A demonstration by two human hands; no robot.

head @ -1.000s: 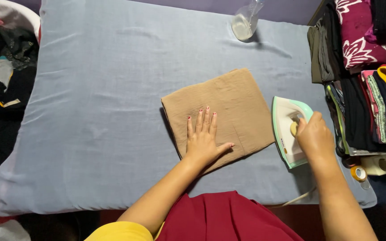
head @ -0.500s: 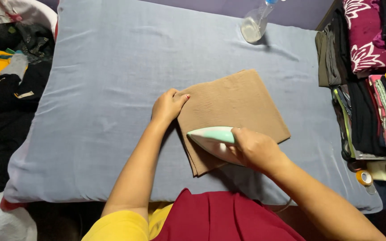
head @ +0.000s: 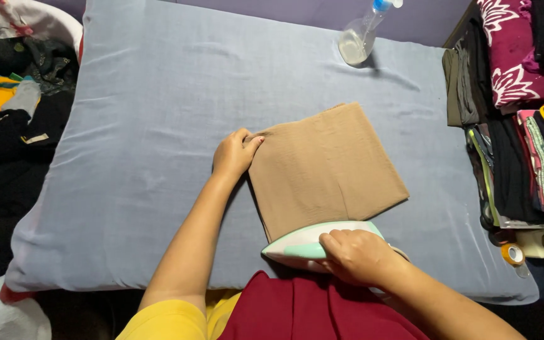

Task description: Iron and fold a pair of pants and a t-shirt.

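Observation:
A folded tan cloth (head: 325, 167) lies on a pale blue padded ironing surface (head: 158, 113). My left hand (head: 235, 153) pinches the cloth's upper left corner. My right hand (head: 355, 255) grips the handle of a white and mint-green iron (head: 303, 244), which rests at the cloth's near edge with its tip pointing left.
A clear spray bottle with a blue cap (head: 361, 34) lies at the far edge of the pad. Stacks of folded clothes (head: 524, 113) fill the right side. A heap of loose garments (head: 7, 113) sits at the left. A roll of tape (head: 512, 254) lies near the right corner.
My right hand took the iron from the cloth's right side onto the cloth, then drew it to the near edge. My left hand shifted from flat on the cloth to its upper left corner.

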